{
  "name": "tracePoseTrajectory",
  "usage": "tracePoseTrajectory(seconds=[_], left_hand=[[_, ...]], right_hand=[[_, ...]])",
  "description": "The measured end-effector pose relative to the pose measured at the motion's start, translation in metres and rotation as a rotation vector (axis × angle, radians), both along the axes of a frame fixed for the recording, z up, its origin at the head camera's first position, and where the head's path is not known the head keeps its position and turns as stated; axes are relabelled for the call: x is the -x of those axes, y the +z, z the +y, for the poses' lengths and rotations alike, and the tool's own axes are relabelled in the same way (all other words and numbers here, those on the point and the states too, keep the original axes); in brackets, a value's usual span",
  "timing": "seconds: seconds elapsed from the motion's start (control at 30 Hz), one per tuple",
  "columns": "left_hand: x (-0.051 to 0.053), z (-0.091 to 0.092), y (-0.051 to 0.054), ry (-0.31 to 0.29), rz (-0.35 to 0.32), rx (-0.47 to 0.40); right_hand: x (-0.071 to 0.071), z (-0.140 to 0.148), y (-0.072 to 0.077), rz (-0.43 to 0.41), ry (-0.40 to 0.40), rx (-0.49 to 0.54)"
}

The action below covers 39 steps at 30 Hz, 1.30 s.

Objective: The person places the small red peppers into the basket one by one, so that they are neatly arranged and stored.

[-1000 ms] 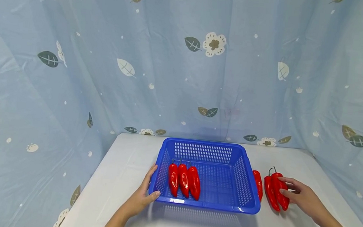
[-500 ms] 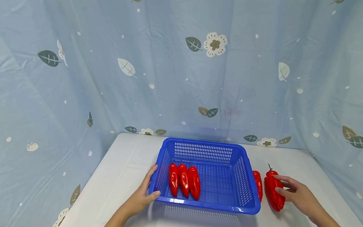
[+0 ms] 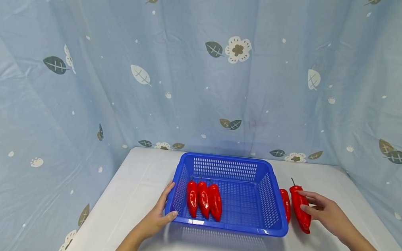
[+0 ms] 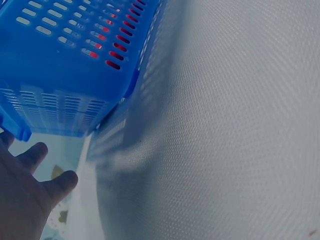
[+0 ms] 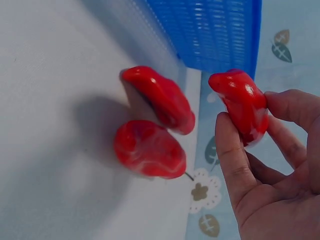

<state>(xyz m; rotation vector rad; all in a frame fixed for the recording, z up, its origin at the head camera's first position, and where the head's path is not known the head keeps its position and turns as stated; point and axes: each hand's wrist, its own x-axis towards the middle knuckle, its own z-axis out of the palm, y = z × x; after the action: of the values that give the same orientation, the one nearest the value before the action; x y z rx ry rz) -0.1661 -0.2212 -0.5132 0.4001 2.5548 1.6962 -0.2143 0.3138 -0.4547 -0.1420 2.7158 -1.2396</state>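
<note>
My right hand (image 3: 327, 214) pinches a red chili pepper (image 3: 297, 195) between thumb and fingers. In the right wrist view this pepper (image 5: 245, 102) is raised off the table. Below it lies a second red pepper (image 5: 150, 150), mostly covered in the head view. A third pepper (image 3: 285, 202) lies against the basket's right side, partly hidden by the rim. At the front left corner of the blue plastic basket (image 3: 228, 227), my left hand (image 3: 155, 219) rests with fingers spread along its side and thumb at the rim. Three peppers (image 3: 202, 199) lie side by side inside, toward its left.
The basket stands on a white-covered table (image 3: 151, 165). A blue patterned curtain (image 3: 189, 92) hangs behind the table and along its sides. Bare basket floor (image 3: 239, 200) shows right of the peppers inside.
My right hand has moved left toward the basket with the pepper it holds, which now overlaps the pepper beneath in the head view. My left hand and the basket have stayed put.
</note>
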Motion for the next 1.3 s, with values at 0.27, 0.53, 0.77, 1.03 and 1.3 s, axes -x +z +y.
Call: tracePoseTrajectory(seconds=[0.27, 0.53, 0.77, 1.03, 1.3], left_hand=[[0.0, 0.001, 0.001, -0.001, 0.001, 0.004], [-0.001, 0.001, 0.003, -0.009, -0.001, -0.006], [-0.001, 0.002, 0.003, -0.001, -0.008, -0.002], [-0.002, 0.001, 0.003, 0.004, -0.008, 0.005], [-0.002, 0.0, 0.002, -0.004, 0.002, -0.018]], right_hand=[[-0.003, -0.008, 0.009, 0.019, 0.028, 0.021], [-0.005, -0.018, 0.019, 0.027, 0.042, 0.022], [-0.005, -0.025, 0.023, 0.038, 0.039, 0.029], [-0.002, -0.035, 0.027, 0.058, 0.066, 0.011], [0.005, -0.053, 0.031, 0.068, 0.077, 0.004]])
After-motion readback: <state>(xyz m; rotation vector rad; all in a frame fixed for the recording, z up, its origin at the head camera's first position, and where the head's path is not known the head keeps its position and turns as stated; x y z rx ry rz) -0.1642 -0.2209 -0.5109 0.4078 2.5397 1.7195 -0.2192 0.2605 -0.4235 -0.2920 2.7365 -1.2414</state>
